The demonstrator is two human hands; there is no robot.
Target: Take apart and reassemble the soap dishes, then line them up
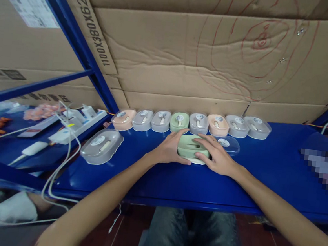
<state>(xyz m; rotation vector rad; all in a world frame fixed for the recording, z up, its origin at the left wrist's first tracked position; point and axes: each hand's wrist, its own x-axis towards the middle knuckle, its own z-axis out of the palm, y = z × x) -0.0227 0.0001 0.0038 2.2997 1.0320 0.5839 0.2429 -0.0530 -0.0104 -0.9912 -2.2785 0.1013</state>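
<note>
A light green plastic box (191, 144) with rounded corners and a slot in its top sits on the blue shelf in front of me. A pale rim shows under its near edge. My left hand (171, 147) clasps its left side, thumb along the front and fingers around the back. On the right, my right hand (219, 157) grips the box, with fingers over the top and thumb near the front. A clear lid (232, 146) with a round white label lies just behind my right hand, partly hidden by it.
Several lidded boxes in peach, grey and green (179, 121) line the cardboard wall (161, 40). One grey lidded box (102, 147) stands nearer on the left. Beyond the blue post are a power strip (74, 126) and white cables (65, 159). A blurred patch (324, 171) lies right.
</note>
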